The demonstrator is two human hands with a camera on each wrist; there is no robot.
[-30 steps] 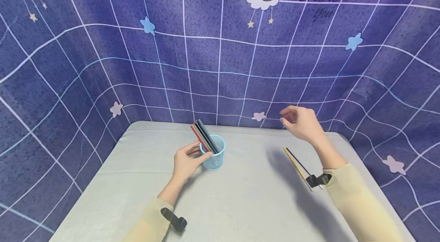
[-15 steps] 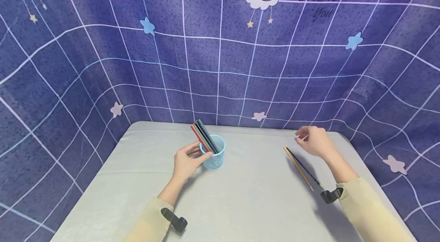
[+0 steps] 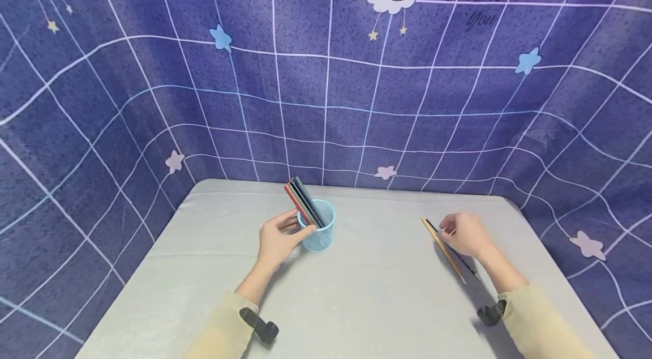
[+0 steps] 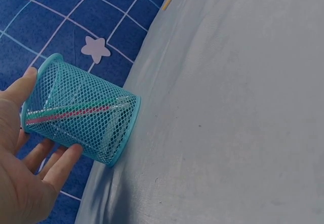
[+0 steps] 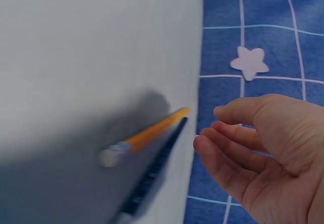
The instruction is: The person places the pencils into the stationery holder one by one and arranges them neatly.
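My left hand [image 3: 277, 243] holds a light-blue mesh pen holder [image 3: 318, 237], thumb at its rim and fingers round its side. Several pencils [image 3: 305, 203], red, greenish and dark ones, lean leftward inside it. In the left wrist view, red and green pencil ends show through the mesh. On the right, a yellow pencil [image 3: 443, 250] and a black pencil [image 3: 468, 268] lie side by side on the table, close together at their far ends. Just above the black one hovers my right hand [image 3: 466, 234], fingers loosely bent; the right wrist view shows a gap between fingertips and pencils.
A pale grey cloth covers the table [image 3: 367, 291]. Purple-blue curtains [image 3: 351, 87] with grid lines, stars and clouds hang along its back and sides. Each wrist carries a small black camera, seen on the left sleeve [image 3: 258, 326] and right sleeve [image 3: 491, 313].
My right hand has come down and somewhat to the right, from above the back of the table to just over the pencils. The left hand and pen holder stay put.
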